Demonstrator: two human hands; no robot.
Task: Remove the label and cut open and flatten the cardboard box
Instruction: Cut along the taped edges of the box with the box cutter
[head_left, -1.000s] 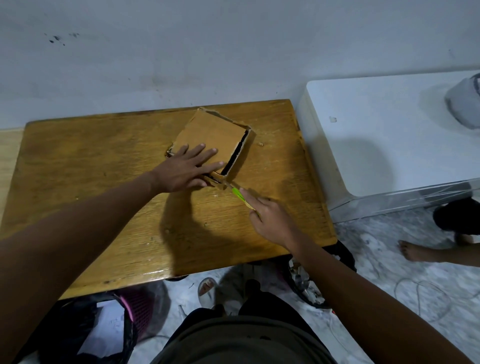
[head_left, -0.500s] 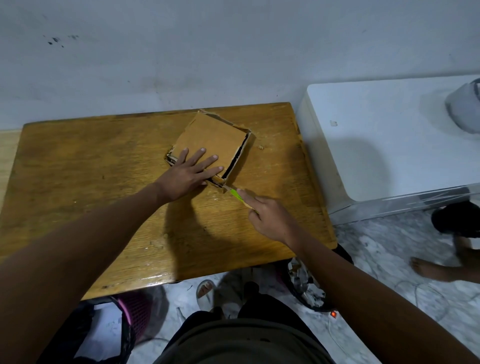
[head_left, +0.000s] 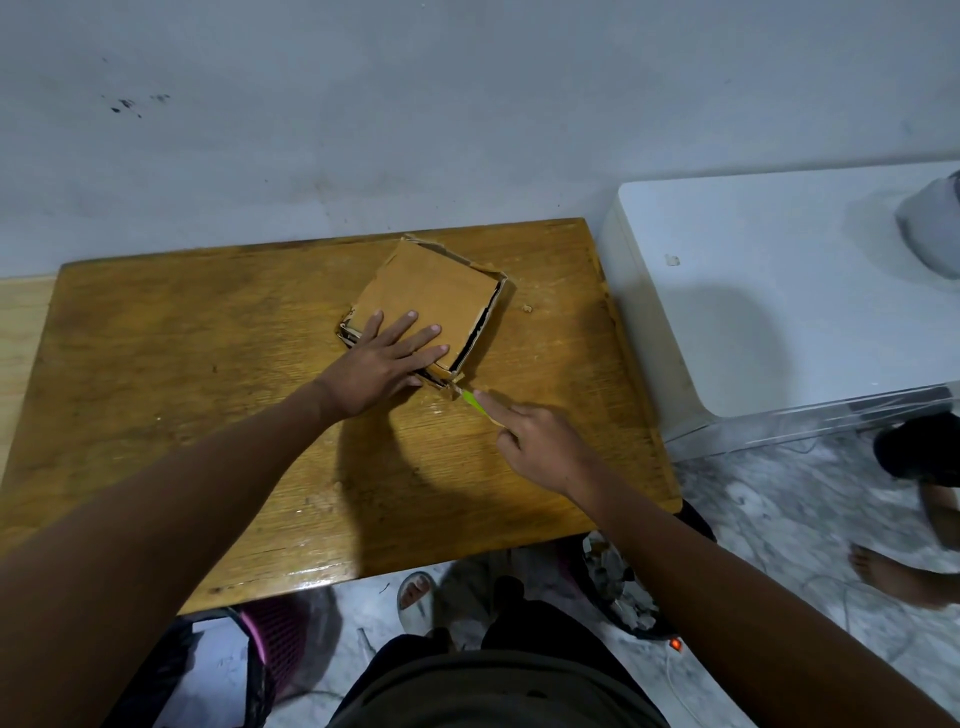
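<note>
A low brown cardboard box (head_left: 436, 296) lies on the wooden table (head_left: 197, 374), turned like a diamond, with torn edges and a dark gap along its right side. My left hand (head_left: 387, 358) presses flat on the box's near half, fingers spread. My right hand (head_left: 540, 441) grips a green-handled cutter (head_left: 474, 400), index finger stretched along it. The cutter's tip meets the box's near corner; the blade itself is hidden there.
A small cardboard scrap (head_left: 527, 308) lies right of the box. A white appliance (head_left: 779, 291) stands against the table's right side. Another person's bare foot (head_left: 898, 577) is on the floor at right. Bins (head_left: 618, 587) and a sandal (head_left: 415, 592) sit under the table's near edge.
My hands and the cutter stay at the box's near corner with only slight shifts. The other person's foot at right has moved nearer.
</note>
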